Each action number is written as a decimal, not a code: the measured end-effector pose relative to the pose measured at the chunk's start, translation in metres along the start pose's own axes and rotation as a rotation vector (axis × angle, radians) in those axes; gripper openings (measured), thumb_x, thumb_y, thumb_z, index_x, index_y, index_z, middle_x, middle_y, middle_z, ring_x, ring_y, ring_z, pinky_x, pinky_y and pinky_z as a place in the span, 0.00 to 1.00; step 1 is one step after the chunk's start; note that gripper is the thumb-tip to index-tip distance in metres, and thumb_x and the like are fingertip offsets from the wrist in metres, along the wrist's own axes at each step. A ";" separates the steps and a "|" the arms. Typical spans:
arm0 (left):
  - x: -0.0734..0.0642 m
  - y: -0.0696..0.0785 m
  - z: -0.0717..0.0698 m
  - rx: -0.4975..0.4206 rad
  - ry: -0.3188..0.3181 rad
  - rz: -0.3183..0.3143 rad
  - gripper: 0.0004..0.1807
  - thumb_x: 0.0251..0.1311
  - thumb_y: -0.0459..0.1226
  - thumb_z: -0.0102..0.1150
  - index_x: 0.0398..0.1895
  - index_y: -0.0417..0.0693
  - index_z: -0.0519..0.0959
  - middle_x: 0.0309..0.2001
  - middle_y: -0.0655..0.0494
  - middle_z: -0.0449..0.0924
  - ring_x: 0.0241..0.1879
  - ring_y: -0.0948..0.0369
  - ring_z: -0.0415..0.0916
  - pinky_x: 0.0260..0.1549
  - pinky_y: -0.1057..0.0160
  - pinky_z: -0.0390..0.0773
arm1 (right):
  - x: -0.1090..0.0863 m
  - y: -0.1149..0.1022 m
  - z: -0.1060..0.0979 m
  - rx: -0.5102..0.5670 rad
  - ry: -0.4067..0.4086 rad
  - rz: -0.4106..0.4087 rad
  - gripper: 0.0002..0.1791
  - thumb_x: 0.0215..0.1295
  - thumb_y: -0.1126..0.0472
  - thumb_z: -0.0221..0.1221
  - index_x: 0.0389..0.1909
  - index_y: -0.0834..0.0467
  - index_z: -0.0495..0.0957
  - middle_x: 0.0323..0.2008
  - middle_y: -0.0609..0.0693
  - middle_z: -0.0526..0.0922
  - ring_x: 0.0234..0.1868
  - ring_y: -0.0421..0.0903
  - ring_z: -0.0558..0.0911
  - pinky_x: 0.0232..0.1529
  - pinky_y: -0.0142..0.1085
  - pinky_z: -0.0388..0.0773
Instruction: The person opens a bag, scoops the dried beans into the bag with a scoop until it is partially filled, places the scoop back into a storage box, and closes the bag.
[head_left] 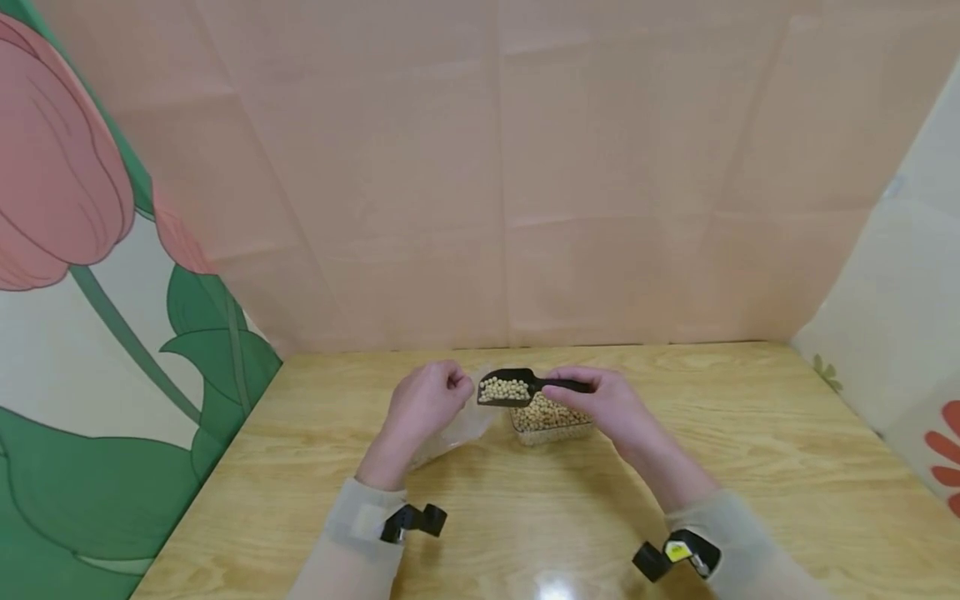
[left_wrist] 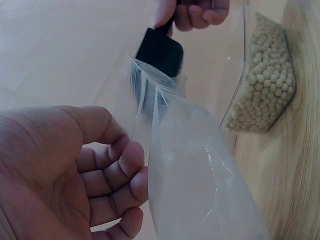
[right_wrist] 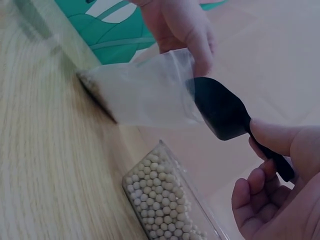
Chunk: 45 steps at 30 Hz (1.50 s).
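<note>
My right hand (head_left: 607, 406) grips the handle of a black scoop (right_wrist: 220, 107), thumb along one side and fingers curled beneath. Pale round beans (head_left: 504, 389) lie in the scoop's bowl. The scoop's tip reaches into the mouth of a clear plastic bag (left_wrist: 195, 175), showing through the film in the left wrist view. With thumb and curled fingers, my left hand (head_left: 426, 406) pinches the bag near its opening. The bag hangs toward the tabletop, and its bottom corner looks darker in the right wrist view. A clear box (head_left: 551, 436) of the same beans stands under my right hand.
The wood-grain table (head_left: 675, 450) runs back to a peach-coloured sheet (head_left: 495, 208). A wall with painted tulips (head_left: 67, 158) borders the left side, and a pale wall (head_left: 900, 292) the right. Each wrist wears a strapped-on black camera.
</note>
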<state>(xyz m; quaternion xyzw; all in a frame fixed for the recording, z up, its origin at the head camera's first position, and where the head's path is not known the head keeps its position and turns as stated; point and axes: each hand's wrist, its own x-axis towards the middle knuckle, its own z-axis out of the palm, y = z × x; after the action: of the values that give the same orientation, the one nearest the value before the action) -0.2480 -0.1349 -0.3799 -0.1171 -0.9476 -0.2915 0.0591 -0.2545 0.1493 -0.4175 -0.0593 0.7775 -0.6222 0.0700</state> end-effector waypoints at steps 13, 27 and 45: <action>-0.001 0.002 -0.002 0.002 -0.002 0.005 0.11 0.70 0.34 0.55 0.27 0.51 0.77 0.22 0.60 0.76 0.21 0.61 0.67 0.28 0.58 0.69 | -0.004 -0.003 0.008 -0.176 0.035 -0.076 0.19 0.71 0.49 0.75 0.58 0.52 0.91 0.64 0.54 0.87 0.63 0.55 0.84 0.58 0.46 0.81; -0.002 0.003 -0.004 0.006 -0.011 0.003 0.11 0.73 0.34 0.56 0.29 0.51 0.79 0.24 0.60 0.77 0.21 0.61 0.68 0.27 0.59 0.69 | -0.009 -0.006 0.013 -0.359 0.073 -0.245 0.13 0.71 0.52 0.75 0.52 0.49 0.93 0.47 0.49 0.87 0.47 0.50 0.83 0.44 0.45 0.80; -0.004 0.002 -0.005 -0.017 -0.010 0.017 0.13 0.75 0.34 0.55 0.27 0.50 0.77 0.21 0.60 0.71 0.19 0.61 0.62 0.26 0.59 0.64 | -0.016 -0.008 0.020 -0.594 0.151 -0.498 0.11 0.66 0.60 0.79 0.48 0.50 0.94 0.36 0.41 0.78 0.31 0.42 0.73 0.32 0.38 0.74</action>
<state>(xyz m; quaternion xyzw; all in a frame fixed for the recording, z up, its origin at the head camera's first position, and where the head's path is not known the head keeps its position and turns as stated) -0.2438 -0.1368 -0.3754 -0.1271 -0.9443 -0.2983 0.0560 -0.2357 0.1316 -0.4138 -0.2177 0.8886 -0.3705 -0.1605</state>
